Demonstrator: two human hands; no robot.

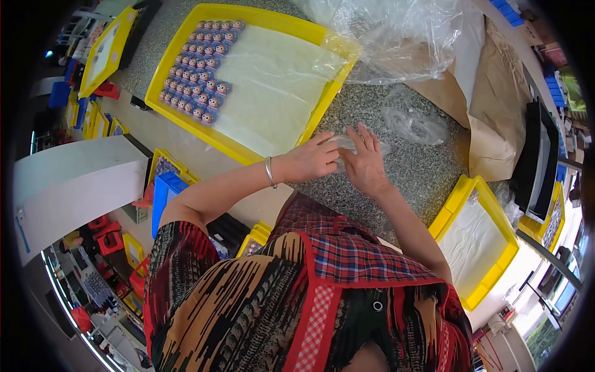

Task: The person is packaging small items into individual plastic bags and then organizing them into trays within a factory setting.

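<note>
Just beyond the table's near edge, my left hand [313, 159] has its fingers bent and pinched on a thin clear plastic bag [344, 144]. My right hand [365, 164] is close beside it, fingers stretched out and thumb apart, with the plastic passing behind or against it. Ahead and to the left lies a large yellow tray [248, 13] lined with a white sheet [273, 80]. Several small blue figures with round pinkish faces [197, 77] stand in rows along its left side. Whether anything is inside the plastic cannot be made out.
A crumpled clear bag [414, 118] lies on the speckled grey table [409, 180] right of my hands. Large plastic sheeting [396, 37] and brown paper [496, 105] cover the far right. A second yellow tray [503, 263] with a white liner stands at the right.
</note>
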